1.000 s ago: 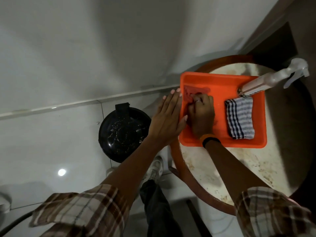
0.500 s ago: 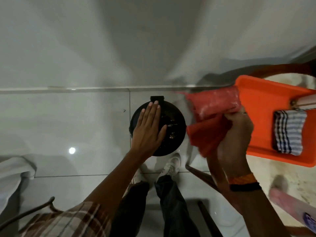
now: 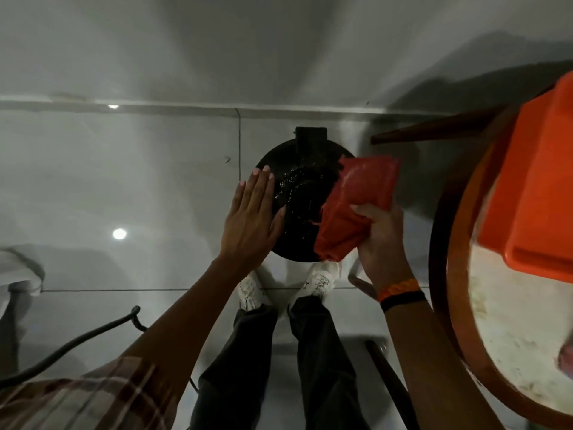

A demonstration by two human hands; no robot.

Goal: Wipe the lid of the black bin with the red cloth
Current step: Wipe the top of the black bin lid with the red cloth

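Observation:
The black bin (image 3: 302, 193) stands on the floor against the wall, its round lid speckled with droplets and a hinge tab at the far side. My right hand (image 3: 383, 240) grips the folded red cloth (image 3: 356, 206), which hangs over the lid's right half; whether it touches the lid I cannot tell. My left hand (image 3: 252, 218) is flat with fingers together, over the lid's left edge, holding nothing.
A round table (image 3: 508, 330) with a brown rim fills the right side, with an orange tray (image 3: 539, 193) on it. My white shoes (image 3: 319, 282) stand just before the bin. A dark cable (image 3: 68, 346) curves across the floor at lower left. Glossy grey tiles surround the bin.
My right hand lifted the red cloth out of the orange tray and carried it left over the bin lid. My left hand moved from the tray edge to the lid's left edge.

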